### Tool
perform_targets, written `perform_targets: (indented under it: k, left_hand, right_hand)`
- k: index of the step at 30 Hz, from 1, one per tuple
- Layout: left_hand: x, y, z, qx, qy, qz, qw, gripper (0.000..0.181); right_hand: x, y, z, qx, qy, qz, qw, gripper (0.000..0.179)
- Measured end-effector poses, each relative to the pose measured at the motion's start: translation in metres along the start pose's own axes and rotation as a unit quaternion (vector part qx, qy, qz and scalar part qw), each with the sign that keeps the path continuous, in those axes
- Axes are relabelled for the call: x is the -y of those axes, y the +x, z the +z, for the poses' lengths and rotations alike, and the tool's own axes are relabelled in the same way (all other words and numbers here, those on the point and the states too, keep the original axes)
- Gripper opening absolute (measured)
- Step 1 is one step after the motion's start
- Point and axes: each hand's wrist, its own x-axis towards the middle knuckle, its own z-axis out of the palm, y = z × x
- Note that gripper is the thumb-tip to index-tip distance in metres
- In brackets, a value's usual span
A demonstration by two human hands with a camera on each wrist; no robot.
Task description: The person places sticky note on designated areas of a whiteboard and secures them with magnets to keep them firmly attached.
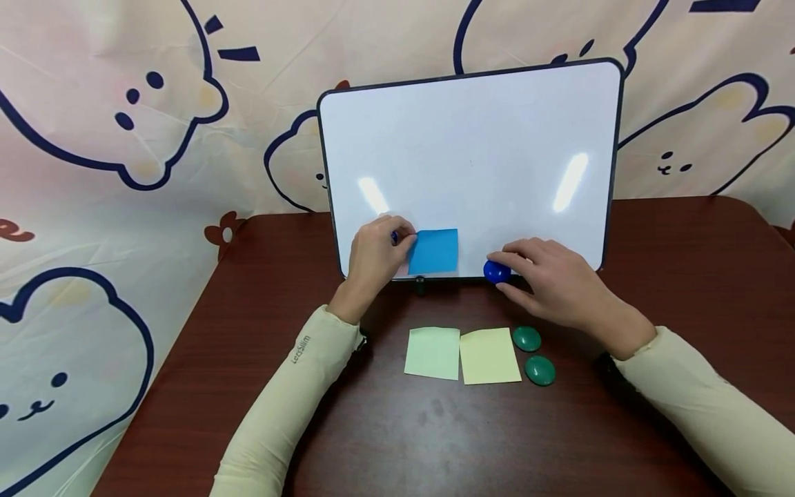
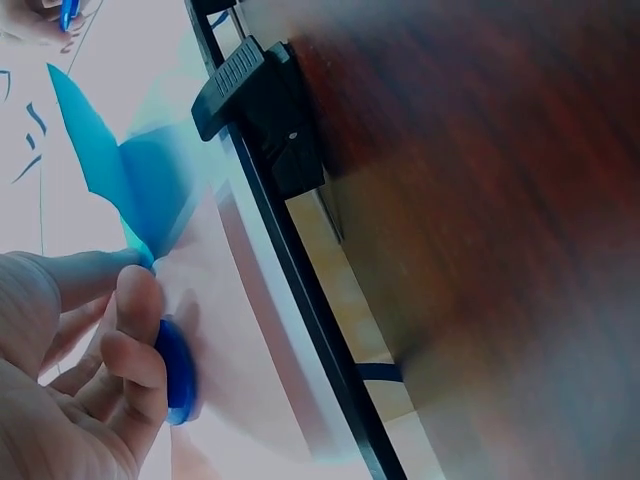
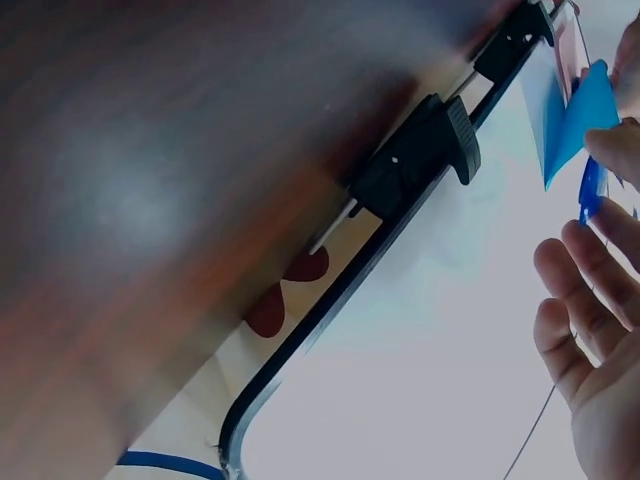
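Observation:
A blue sticky note [image 1: 433, 251] stands against the lower part of a whiteboard [image 1: 478, 145]. My left hand [image 1: 377, 252] pinches its left edge between thumb and index finger. A round blue magnet [image 2: 178, 372] sits at the other curled fingers of that hand in the left wrist view. To the right of the note, my right hand [image 1: 555, 281] holds another blue magnet [image 1: 497, 271] between thumb and fingertips, close to the board's bottom edge. In the right wrist view this magnet [image 3: 592, 188] shows edge-on, with the remaining fingers spread loosely.
On the brown table [image 1: 472, 442] lie a pale green sticky note [image 1: 432, 353] and a yellow one [image 1: 491, 356], side by side. Two green magnets [image 1: 540, 371] lie just right of them. Black clips [image 2: 265, 115] grip the board's lower frame. A patterned cloth [image 1: 74, 221] hangs behind.

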Motion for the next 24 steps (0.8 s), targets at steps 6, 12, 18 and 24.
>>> perform_targets:
  k: [6, 12, 18, 24]
  left_hand:
    - [0.002, 0.0, 0.0, -0.001, -0.007, 0.001, 1.0, 0.012]
    - [0.002, 0.0, -0.001, -0.001, -0.011, 0.006, 0.9999, 0.011]
    - [0.001, 0.001, -0.001, -0.002, -0.013, 0.01, 0.9999, 0.01]
    - [0.002, 0.0, -0.001, -0.005, -0.019, 0.012, 0.9997, 0.009]
  right_hand:
    - [0.003, 0.006, 0.004, -0.012, 0.001, -0.006, 0.9999, 0.047]
    - [0.004, 0.012, 0.006, -0.029, 0.009, 0.011, 0.9995, 0.054]
    - [0.004, 0.017, 0.008, -0.03, 0.016, 0.027, 0.9991, 0.057]
    - [0.007, 0.024, 0.012, -0.027, 0.017, 0.025, 0.9992, 0.055]
